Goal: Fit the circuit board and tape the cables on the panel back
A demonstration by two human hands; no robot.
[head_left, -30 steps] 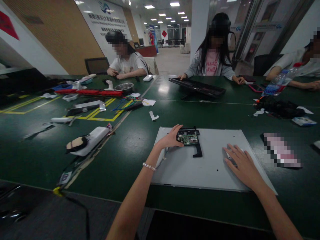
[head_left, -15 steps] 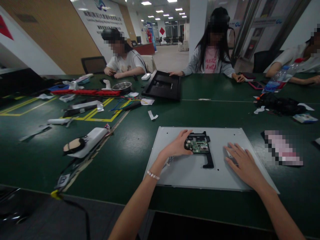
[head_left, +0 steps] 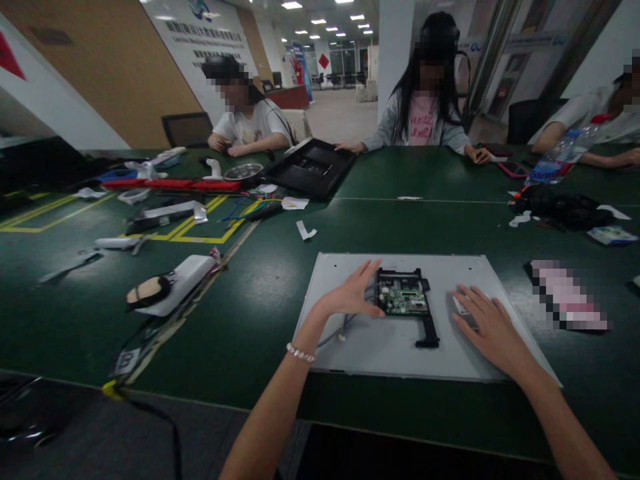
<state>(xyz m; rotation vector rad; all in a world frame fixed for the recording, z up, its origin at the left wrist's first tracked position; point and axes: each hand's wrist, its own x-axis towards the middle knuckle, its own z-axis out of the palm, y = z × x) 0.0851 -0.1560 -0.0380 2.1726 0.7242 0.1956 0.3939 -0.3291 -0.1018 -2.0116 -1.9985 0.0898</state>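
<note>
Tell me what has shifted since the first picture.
The black frame with its circuit board moved right and nearer the wearer across the white panel. The left hand moved right with it; whether it now grips is unclear. Across the table, the black casing swung left. The right hand and panel stayed put.

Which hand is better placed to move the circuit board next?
Probably the left: the left hand is at the board's left edge, thumb and fingers spread, while the right hand is over the right part of the pale panel, apart from the circuit board.
</note>
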